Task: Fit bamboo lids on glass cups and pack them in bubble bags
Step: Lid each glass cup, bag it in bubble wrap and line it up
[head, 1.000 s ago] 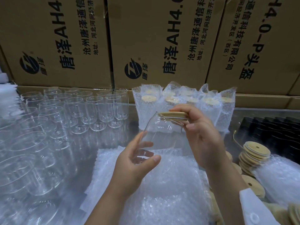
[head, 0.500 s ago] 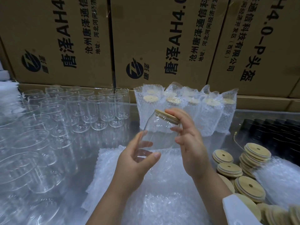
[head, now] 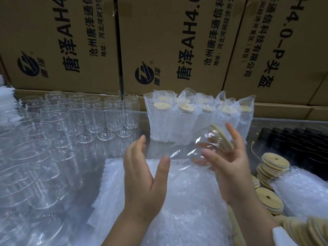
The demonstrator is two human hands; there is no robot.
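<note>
Over the near middle of the surface (head: 110,151), in the head view, our right hand (head: 229,162) holds the glass cup (head: 188,148) tipped almost on its side. The bamboo lid (head: 222,139) is already seated in its mouth and faces the right edge. The right fingers (head: 232,134) curve loosely round the lid end, though blur hides exactly where they press. Our left hand (head: 142,176) is spread wide with straight fingers and thumb apart, holding nothing. The cup's base lies in that gap, and we cannot tell whether it touches.

We judge the lid fitted and bagging next. Smooth glass slips, so we should keep one finger across the lid while the free hand opens a bubble bag (head: 177,206) from the soft, dimpled, translucent heap at the near edge. Then the cup should go in base first, so the lid cannot be pushed off.

Along the back edge stand packed cups (head: 195,119), upright in their bags with pale round lids showing. Bare cups (head: 79,121), clear straight-walled cylinders, crowd the left side. Loose lids (head: 273,166), flat discs each with a small hole, are stacked at the right edge. Printed cardboard boxes (head: 177,41) rise behind.
</note>
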